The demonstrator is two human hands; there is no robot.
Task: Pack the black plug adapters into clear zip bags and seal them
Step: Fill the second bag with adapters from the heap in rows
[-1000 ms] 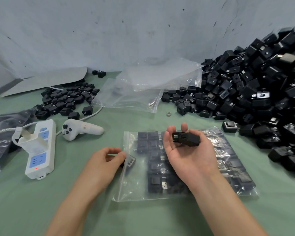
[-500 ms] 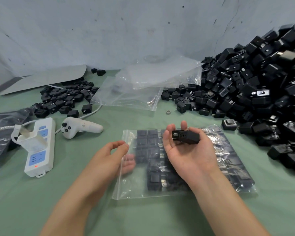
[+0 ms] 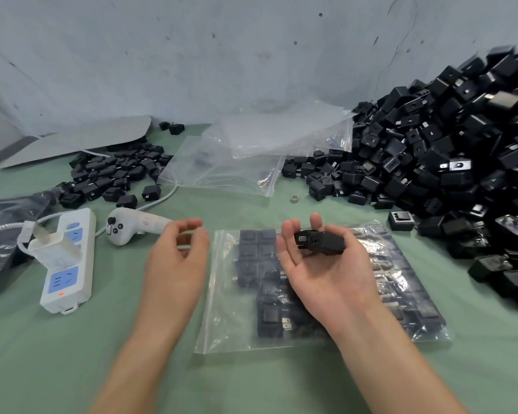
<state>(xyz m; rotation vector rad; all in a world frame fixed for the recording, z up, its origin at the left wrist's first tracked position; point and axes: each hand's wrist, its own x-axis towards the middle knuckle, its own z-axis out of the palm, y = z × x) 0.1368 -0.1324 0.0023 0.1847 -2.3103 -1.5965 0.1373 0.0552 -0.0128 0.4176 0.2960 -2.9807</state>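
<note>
Cradling adapters [image 3: 319, 245] in our curled right hand [image 3: 320, 273], left hand [image 3: 177, 261] loose and empty, we should first open the bag [image 3: 222, 324] beneath.

Soft, even, fairly bright overhead light, faint diffuse shadows on the green cloth [image 3: 251, 383], white glare streaks on the clear zip bag [image 3: 401, 282] at near right, adapter pile [image 3: 461, 144] smeared and blurred toward the far right edge, wide-angle bending at the borders.
</note>
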